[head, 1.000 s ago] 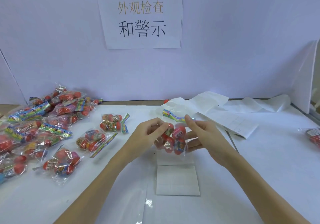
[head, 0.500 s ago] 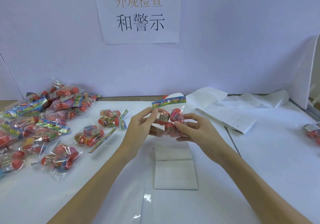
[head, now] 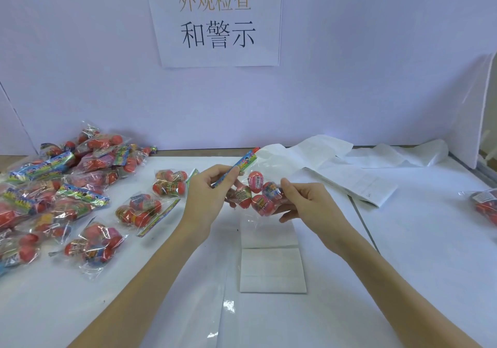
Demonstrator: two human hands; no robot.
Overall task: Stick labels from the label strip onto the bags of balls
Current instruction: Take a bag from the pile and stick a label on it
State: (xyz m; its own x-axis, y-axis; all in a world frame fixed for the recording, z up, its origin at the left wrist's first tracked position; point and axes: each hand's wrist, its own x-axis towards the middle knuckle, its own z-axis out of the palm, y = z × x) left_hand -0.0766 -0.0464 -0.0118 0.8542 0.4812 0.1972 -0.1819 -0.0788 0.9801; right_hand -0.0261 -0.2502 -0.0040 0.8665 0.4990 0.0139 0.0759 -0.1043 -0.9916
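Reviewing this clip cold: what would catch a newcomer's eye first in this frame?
First, the bag of red balls held up at centre, the left hand pinching its colourful header and the right hand gripping its side. Next, the heap of similar bags on the table's left, and the paper sign with large Chinese characters on the back wall.

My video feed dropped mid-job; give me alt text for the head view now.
Both hands hold one bag of balls above the label strip: left hand pinches its colourful header, right hand grips the clear pouch. More bags lie piled left.
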